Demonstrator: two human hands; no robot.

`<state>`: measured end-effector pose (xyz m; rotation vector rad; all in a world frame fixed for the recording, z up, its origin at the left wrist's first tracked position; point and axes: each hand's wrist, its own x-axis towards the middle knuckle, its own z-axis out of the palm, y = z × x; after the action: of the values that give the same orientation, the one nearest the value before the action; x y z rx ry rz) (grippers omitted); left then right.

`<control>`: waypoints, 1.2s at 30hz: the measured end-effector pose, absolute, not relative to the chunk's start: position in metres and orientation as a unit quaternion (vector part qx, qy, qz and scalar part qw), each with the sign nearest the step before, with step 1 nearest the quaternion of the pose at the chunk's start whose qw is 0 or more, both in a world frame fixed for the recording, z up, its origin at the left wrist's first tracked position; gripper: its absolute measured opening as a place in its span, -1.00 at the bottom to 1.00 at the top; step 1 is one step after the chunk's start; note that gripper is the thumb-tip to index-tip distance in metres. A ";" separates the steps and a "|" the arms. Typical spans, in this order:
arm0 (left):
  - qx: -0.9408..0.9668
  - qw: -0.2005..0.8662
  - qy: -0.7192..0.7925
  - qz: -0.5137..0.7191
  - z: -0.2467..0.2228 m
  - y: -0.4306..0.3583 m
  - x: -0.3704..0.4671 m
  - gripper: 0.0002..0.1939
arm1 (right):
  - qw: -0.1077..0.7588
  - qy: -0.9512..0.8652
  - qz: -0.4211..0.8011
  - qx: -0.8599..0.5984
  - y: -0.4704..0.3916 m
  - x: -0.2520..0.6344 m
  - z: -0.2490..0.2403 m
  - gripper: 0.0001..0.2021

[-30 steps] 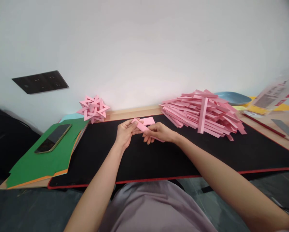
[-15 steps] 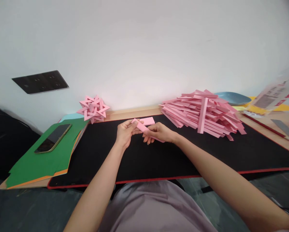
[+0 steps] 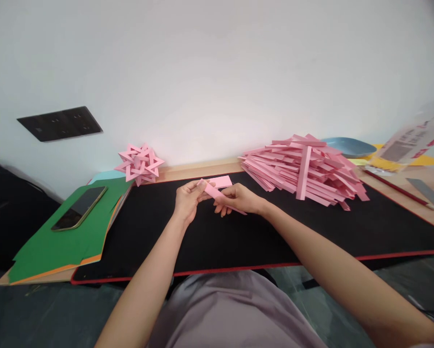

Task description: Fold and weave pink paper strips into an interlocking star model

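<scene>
Between my two hands, above the black mat, is a pink paper strip (image 3: pixel 212 192) running down to the right. My left hand (image 3: pixel 188 197) pinches its upper left end between thumb and fingers. Farther along, my right hand (image 3: pixel 240 199) is closed on the same strip, whose tip pokes out below the palm. A second pink paper piece (image 3: pixel 221 181) shows just behind the hands; whether it joins the held strip I cannot tell. To the left stands a pink folded-paper star ball (image 3: pixel 140 163).
A big heap of pink paper strips (image 3: pixel 304 169) lies at the back right of the black mat (image 3: pixel 217 246). Behind it are a blue dish (image 3: pixel 349 146), a red pencil (image 3: pixel 398 187), a ruler (image 3: pixel 427 193) and a plastic bag (image 3: pixel 409 142). Left, a phone (image 3: pixel 79 208) rests on green paper (image 3: pixel 90 241).
The held strip has turned slightly under my right fingers, and its lower right end looks narrower now. Both hands have stayed almost where they were.
</scene>
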<state>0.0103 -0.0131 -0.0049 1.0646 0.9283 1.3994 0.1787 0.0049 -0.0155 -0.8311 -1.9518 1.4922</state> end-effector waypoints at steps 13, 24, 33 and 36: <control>0.466 0.547 0.413 0.559 -0.008 -0.015 0.016 -0.67 | 0.298 -0.698 0.580 -0.297 0.000 0.176 -0.013 -0.62; 0.461 0.545 0.410 0.568 -0.007 -0.016 0.017 -0.67 | 0.294 -0.687 0.594 -0.297 0.003 0.176 -0.014 -0.62; 0.474 0.525 0.417 0.570 -0.009 -0.014 0.017 -0.68 | 0.292 -0.692 0.584 -0.308 0.003 0.176 -0.012 -0.70; 0.479 0.506 0.425 0.578 -0.010 -0.014 0.019 -0.68 | 0.288 -0.695 0.577 -0.319 0.003 0.175 -0.013 -0.73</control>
<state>0.0186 -0.0136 -0.0105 1.1557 1.0244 1.3944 0.1753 0.0027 -0.0128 -0.8510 -1.8545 1.5409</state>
